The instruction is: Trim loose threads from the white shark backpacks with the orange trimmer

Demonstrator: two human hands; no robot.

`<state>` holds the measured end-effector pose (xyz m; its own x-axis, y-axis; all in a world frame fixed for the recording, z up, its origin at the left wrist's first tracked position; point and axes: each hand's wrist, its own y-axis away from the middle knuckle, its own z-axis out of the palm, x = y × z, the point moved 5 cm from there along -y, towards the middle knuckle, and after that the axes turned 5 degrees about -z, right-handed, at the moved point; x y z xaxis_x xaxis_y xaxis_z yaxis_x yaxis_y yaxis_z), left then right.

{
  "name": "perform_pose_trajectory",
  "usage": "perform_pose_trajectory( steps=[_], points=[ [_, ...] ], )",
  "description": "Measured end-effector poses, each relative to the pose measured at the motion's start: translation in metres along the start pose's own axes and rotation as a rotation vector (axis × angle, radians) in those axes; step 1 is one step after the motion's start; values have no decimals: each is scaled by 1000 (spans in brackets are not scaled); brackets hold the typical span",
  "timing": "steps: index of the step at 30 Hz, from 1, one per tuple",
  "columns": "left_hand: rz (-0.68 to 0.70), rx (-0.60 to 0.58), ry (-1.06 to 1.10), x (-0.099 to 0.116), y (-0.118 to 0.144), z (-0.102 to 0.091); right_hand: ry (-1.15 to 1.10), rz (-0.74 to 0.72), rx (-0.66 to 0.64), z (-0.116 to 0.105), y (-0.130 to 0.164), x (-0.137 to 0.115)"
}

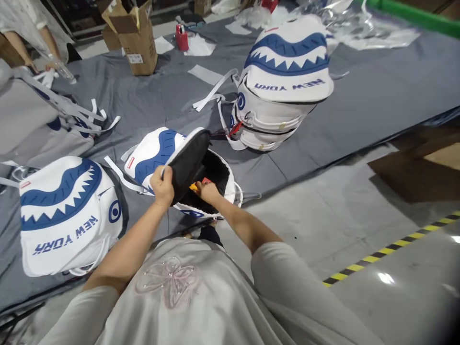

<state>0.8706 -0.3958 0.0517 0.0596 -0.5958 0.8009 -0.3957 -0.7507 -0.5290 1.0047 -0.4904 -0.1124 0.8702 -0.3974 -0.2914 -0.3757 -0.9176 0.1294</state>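
Note:
A white backpack (153, 151) with a blue wave and tooth pattern lies on the grey-covered table right before me, its lid raised. My left hand (163, 186) grips the edge of that lid, thumb on the black lining side. Through the opening the black interior shows. Inside it is my right hand (209, 192), fingers closed around a small orange thing (194, 187) whose kind I cannot make out. A bit of red (206, 180) shows beside those fingers. White straps spread out to the left of this backpack.
Another white backpack (68, 211) rests at left; a stack of backpacks (287, 81) stands at back right. Grey backpacks (32, 120) lie far left. A cardboard box (134, 40), a red object (181, 37) and plastic bags (359, 28) sit behind. Another person's hands (50, 62) appear upper left.

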Motion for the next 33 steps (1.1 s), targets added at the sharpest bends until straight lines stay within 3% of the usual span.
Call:
perform_pose_trajectory(
  steps=[4, 7, 12, 15, 21, 25, 29, 33],
  points=[
    [-65, 227, -78, -24, -19, -30, -148, 319, 164, 21, -8, 3],
    [-86, 268, -102, -35, -25, -40, -228, 454, 246, 25, -11, 17],
    [-84, 282, -157, -37, -26, -40, -299, 527, 313, 23, -15, 35],
    [-52, 236, -161, -32, -29, -31, -315, 484, 290, 21, -14, 32],
    [91, 49, -134, -14, -36, 7, -274, 166, 121, 14, 5, 13],
    [215, -90, -143, 0, -30, 26, -191, 188, 65, 2, 21, 13],
    [300, -204, -215, 15, -17, 28, -123, 203, -3, -25, 23, 18],
    [424, -283, -307, 37, 16, 18, -35, 121, -137, -72, 3, 38]
  ],
)
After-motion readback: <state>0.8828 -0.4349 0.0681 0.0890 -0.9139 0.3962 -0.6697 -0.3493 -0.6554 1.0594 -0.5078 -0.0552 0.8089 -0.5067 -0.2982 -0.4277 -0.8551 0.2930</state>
